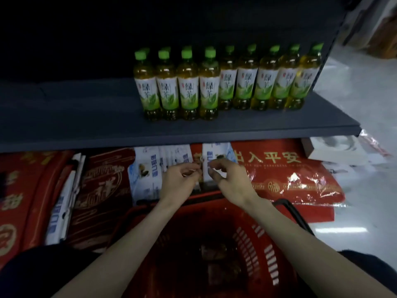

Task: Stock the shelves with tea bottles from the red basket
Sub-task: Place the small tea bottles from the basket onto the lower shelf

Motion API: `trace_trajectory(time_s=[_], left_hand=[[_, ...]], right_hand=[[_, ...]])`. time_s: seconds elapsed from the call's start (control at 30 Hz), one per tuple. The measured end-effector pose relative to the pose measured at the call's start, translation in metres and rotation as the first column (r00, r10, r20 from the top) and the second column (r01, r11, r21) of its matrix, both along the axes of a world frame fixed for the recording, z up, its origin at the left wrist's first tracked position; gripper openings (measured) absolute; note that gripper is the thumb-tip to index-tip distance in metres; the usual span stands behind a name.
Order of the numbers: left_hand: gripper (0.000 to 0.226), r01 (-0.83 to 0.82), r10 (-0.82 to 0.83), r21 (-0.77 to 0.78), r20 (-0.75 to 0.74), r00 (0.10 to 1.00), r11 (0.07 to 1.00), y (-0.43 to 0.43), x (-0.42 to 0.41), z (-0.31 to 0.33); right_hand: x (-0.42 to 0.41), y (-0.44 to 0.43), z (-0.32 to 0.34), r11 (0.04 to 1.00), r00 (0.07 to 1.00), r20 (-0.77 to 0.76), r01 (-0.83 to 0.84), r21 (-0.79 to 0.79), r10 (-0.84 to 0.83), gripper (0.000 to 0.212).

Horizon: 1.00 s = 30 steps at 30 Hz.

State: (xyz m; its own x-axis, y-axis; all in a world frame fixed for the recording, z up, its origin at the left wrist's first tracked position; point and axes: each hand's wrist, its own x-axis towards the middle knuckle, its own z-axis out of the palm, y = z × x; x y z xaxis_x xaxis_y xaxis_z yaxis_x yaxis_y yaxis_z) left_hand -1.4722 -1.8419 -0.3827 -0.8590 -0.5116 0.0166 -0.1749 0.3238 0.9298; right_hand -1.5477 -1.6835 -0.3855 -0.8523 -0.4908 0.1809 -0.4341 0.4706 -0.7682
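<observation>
Several green-capped tea bottles (209, 87) stand in a row on the right half of the dark grey shelf (86, 117); the left group is nearer the front edge. The red basket (253, 244) sits on the floor below me, and something dark lies at its bottom, too dim to identify. My left hand (182, 177) and my right hand (227, 177) hover close together above the basket's far rim, just below the shelf edge. Both have loosely curled fingers and I see nothing held in either.
Under the shelf lie red bags with gold lettering (290, 175) and white-and-blue packets (146, 175). A white box (335, 151) sits at the right. The basket's black handle (298, 216) hangs to its right side. Pale floor (365, 93) runs along the right.
</observation>
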Motion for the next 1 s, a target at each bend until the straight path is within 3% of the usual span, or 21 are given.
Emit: trace_trajectory(time_s=[0.2, 0.4, 0.53, 0.63, 0.73, 0.83, 1.0], left_hand=[[0.006, 0.02, -0.021, 0.006, 0.194, 0.981, 1.0, 0.004, 0.031, -0.055], [0.009, -0.012, 0.011, -0.001, 0.424, 0.905, 1.0, -0.001, 0.05, -0.116], [0.013, 0.088, -0.14, 0.109, 0.718, 0.682, 0.99, -0.004, 0.054, -0.157], [0.043, -0.084, -0.241, 0.316, 0.849, 0.471, 0.945, 0.001, 0.064, -0.184], [0.037, -0.273, -0.367, 0.467, 0.864, 0.346, 0.841, 0.016, 0.077, -0.215], [0.016, -0.421, -0.371, 0.528, 0.838, 0.4, 0.738, 0.039, 0.088, -0.236], [0.03, -0.611, -0.338, 0.63, 0.775, 0.534, 0.48, 0.069, 0.092, -0.26]], right_hand=[[0.015, 0.023, -0.058, 0.991, 0.995, 0.091, -0.037, 0.126, 0.026, 0.02], [0.021, 0.037, -0.102, 0.961, 0.974, 0.221, -0.106, 0.255, 0.049, 0.018], [0.016, 0.035, -0.116, 0.855, 0.939, 0.34, -0.213, 0.473, 0.046, 0.031], [0.014, 0.034, -0.142, 0.758, 0.901, 0.433, -0.283, 0.587, 0.002, 0.044], [0.015, 0.039, -0.181, 0.693, 0.85, 0.518, -0.313, 0.649, -0.101, 0.049], [0.027, 0.04, -0.208, 0.64, 0.807, 0.577, -0.375, 0.67, -0.13, 0.057], [0.038, 0.032, -0.233, 0.619, 0.824, 0.559, -0.394, 0.68, -0.09, 0.055]])
